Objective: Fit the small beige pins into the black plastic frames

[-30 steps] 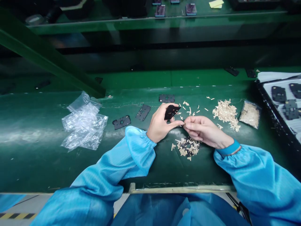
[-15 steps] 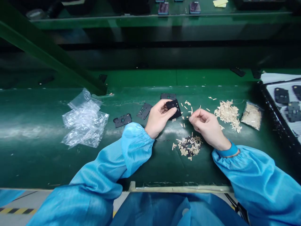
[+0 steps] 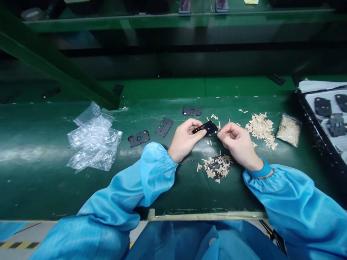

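Green desk (image 3: 40, 187) carries: crumpled clear plastic bag (image 3: 93, 139) at left; three black perforated plates (image 3: 164, 127) in a loose row; mixed heap of beige strips and black bits (image 3: 217, 167); larger beige strip pile (image 3: 261, 130); filled clear bag (image 3: 288, 130); black-rimmed tray (image 3: 317, 144) at right edge.

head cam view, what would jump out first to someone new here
The bright blue sleeves reach in from the bottom, and at the middle of the green bench the left hand pinches a thin black plate, with the right hand close against its end. To the right lies a heap of pale strips, and a crumpled clear plastic bag sits out on the left.
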